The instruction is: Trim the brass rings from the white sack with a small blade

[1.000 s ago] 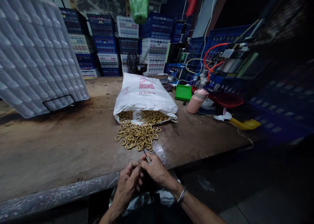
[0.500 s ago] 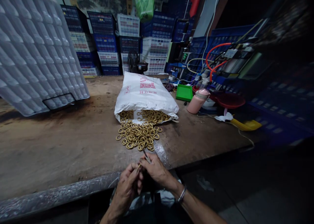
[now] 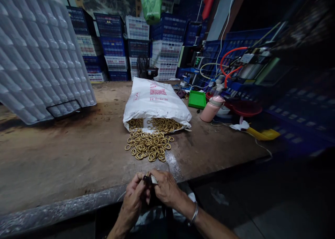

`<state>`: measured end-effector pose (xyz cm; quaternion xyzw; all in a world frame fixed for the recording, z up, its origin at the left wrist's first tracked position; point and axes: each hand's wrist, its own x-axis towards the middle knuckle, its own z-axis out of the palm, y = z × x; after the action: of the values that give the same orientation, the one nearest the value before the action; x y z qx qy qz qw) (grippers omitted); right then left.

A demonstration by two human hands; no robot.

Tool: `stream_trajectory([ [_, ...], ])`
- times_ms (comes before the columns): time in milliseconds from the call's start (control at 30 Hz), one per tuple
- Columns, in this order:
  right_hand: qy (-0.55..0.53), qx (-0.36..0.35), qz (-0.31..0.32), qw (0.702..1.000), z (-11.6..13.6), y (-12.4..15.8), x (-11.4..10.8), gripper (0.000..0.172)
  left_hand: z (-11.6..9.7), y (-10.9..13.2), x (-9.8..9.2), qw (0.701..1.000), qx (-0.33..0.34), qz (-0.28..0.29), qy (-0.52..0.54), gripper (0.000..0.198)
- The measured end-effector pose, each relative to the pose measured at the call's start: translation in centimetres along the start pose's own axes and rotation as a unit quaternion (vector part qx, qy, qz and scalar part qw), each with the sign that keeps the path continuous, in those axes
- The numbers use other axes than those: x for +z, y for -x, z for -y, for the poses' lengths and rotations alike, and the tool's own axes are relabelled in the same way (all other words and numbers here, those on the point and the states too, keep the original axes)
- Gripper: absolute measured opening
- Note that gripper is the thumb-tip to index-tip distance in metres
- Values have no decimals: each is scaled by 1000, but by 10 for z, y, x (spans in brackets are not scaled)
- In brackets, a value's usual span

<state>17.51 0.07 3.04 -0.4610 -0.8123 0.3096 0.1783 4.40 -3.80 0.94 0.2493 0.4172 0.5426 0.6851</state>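
Note:
My left hand [image 3: 134, 193] is closed, thumb and fingers pinched on a small gold-coloured ring [image 3: 147, 174], mostly hidden. My right hand [image 3: 167, 188], with a metal bangle at its wrist, grips a small knife-like tool [image 3: 154, 179] with a dark flat end and a pale part. The dark end lies across the left fingertips, at the ring. Both hands meet just over the table's front edge. Beyond them lies a pile of gold-coloured metal rings [image 3: 149, 146], spilling from the mouth of a white woven sack [image 3: 157, 103] printed in red.
Clear plastic moulded trays [image 3: 44, 57] stand upright at the left. On the right are a pink bottle [image 3: 211, 110], a green tray [image 3: 197, 99], a red bowl [image 3: 247, 107] and a device with orange hoses [image 3: 232, 50]. Stacked crates [image 3: 112, 45] line the back.
The tool in my right hand has swung from pointing away toward the pile to lying leftward across my left fingertips. The ring pile and sack look unchanged.

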Motion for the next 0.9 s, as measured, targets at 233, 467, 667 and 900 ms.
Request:
stream_trajectory([
  [233,87,21,12,996,8,0,-4,36,4,-2,-7,1000,2,4,-10,27],
  [467,119,29,13,992,9,3,0,36,7,-3,-9,999,5,-16,-50,29],
  [667,126,42,25,991,7,3,4,34,4,1,-5,997,1,-27,-72,29],
  [900,75,24,94,992,11,0,-3,28,3,8,-8,996,19,-28,-88,29],
])
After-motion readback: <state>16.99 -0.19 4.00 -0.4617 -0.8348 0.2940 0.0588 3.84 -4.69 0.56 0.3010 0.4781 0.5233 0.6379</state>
